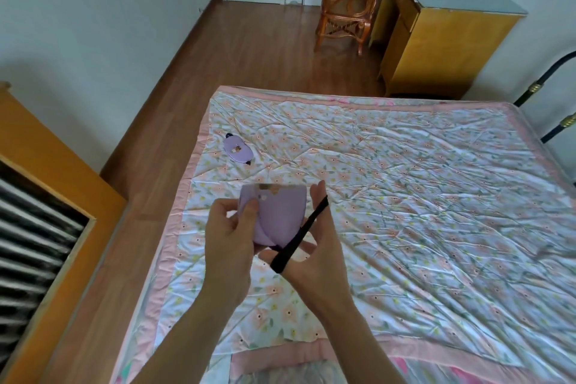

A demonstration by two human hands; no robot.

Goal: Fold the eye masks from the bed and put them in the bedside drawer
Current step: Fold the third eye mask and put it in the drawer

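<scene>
I hold a lilac eye mask (pixel 279 217), folded in half, in the air above the bed's left side. My left hand (pixel 229 237) pinches its left edge between thumb and fingers. The mask's black strap (pixel 300 235) runs stretched across my right hand (pixel 314 246), looped over the fingers and the thumb. A second lilac eye mask (pixel 237 150) lies flat and unfolded on the floral quilt (pixel 405 196) near the bed's far left edge. No drawer is in sight.
A wooden cabinet with a dark slatted front (pixel 40 221) stands left of the bed across a strip of wood floor (pixel 149 165). Beyond the bed are a rattan chair (pixel 346 0) and a yellow desk (pixel 436 37). A black metal bed frame (pixel 561 109) shows at the right.
</scene>
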